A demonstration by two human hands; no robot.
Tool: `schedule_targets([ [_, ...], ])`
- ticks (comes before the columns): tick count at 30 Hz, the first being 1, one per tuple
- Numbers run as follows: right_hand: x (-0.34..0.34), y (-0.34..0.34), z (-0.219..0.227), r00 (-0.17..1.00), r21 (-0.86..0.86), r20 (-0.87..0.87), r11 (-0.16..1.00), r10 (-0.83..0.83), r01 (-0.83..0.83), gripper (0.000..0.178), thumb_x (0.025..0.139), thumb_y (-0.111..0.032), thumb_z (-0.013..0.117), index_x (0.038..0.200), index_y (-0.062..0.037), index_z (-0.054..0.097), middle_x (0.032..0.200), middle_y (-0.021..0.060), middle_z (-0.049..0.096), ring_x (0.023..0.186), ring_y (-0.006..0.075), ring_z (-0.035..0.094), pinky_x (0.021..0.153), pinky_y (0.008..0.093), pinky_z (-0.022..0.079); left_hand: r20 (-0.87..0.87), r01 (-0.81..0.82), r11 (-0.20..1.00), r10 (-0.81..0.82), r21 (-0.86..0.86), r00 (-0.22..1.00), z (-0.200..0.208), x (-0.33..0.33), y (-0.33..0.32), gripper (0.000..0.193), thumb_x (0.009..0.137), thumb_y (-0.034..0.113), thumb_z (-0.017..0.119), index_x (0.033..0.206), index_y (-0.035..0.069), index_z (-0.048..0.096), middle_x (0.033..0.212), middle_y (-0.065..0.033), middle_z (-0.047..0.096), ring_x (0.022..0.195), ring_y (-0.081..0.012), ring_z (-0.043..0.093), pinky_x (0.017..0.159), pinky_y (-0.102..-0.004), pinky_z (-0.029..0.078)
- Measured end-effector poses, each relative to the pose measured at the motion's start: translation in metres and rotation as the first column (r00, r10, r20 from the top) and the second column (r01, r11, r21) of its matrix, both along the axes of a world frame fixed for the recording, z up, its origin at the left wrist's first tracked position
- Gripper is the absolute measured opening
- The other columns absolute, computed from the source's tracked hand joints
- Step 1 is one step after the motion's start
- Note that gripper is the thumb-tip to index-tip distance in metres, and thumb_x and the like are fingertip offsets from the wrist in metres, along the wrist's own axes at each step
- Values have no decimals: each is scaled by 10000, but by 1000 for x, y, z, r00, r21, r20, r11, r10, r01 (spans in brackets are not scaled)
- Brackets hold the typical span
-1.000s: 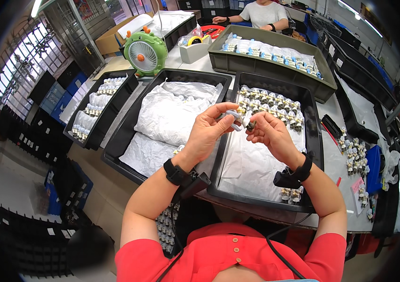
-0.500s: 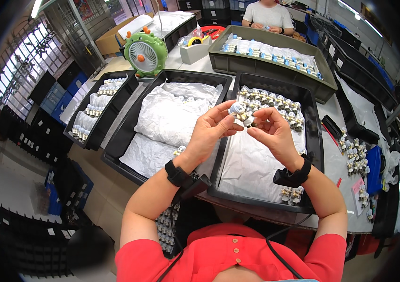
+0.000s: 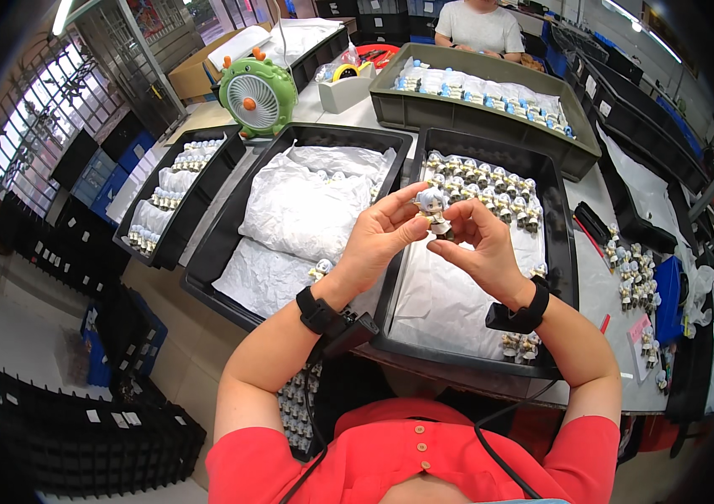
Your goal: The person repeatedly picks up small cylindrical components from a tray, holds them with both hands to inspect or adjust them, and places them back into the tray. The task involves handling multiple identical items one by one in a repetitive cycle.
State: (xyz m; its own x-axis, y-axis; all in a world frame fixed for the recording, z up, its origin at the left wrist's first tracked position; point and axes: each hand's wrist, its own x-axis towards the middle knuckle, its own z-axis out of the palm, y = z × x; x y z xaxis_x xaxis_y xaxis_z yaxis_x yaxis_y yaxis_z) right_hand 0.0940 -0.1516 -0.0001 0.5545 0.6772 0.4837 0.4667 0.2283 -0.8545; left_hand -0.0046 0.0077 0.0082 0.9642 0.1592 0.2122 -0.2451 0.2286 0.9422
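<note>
Between my two hands a small figurine (image 3: 433,208) with pale grey-blue hair and a white-and-gold outfit stands upright, its face side toward me. My left hand (image 3: 384,228) pinches it from the left with thumb and fingers. On the other side, my right hand (image 3: 484,250) has its fingers curled against the figurine's lower right side. Both hands are above a black tray (image 3: 567,277) lined with white paper. Rows of similar figurines (image 3: 499,186) lie in the tray's far part, and a few more (image 3: 521,346) sit at its near right corner.
Left of it stands another black tray (image 3: 197,267) with crumpled white paper (image 3: 298,210), then a narrower tray (image 3: 174,244) of figurines. A green fan (image 3: 258,97), a tape dispenser (image 3: 347,91) and an olive bin (image 3: 474,115) are behind. Loose figurines (image 3: 635,273) lie at right; a person (image 3: 480,29) sits opposite.
The figurine has been turned from a tilted pose to upright, so its front now shows. My right fingers have shifted slightly down and left; my left hand stays nearly in place.
</note>
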Motion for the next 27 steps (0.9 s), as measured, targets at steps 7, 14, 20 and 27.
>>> schedule_targets([
  [7,0,-2,0,998,-27,54,999,-37,38,355,718,-104,783,966,-23,542,750,4,536,676,46,522,596,202,482,8,-4,999,4,42,1000,-1,1,-4,557,865,100,626,1355,16,376,1136,-90,589,1003,-131,575,865,-281,477],
  [14,-5,0,4,999,19,-30,1000,-13,13,462,731,-97,771,1115,-47,519,734,-3,519,652,48,502,595,204,471,-39,-22,1000,21,-11,999,-6,3,-1,497,875,109,617,1307,-16,405,1045,-75,614,924,-122,600,827,-264,490],
  [20,-2,0,2,999,-48,49,999,5,-3,579,738,-110,767,1238,-58,481,701,-18,495,631,49,482,578,210,449,-48,-19,1000,18,-13,999,-8,3,-1,507,874,128,626,1307,-13,405,1005,-67,621,893,-106,602,797,-247,494],
  [27,-1,-1,0,999,-65,50,998,10,-6,569,739,-141,773,1221,-43,488,699,-11,519,635,52,508,591,206,459,-40,-44,999,44,17,998,-8,3,-1,482,860,112,643,1273,-15,429,943,-50,634,853,-90,599,772,-235,486],
])
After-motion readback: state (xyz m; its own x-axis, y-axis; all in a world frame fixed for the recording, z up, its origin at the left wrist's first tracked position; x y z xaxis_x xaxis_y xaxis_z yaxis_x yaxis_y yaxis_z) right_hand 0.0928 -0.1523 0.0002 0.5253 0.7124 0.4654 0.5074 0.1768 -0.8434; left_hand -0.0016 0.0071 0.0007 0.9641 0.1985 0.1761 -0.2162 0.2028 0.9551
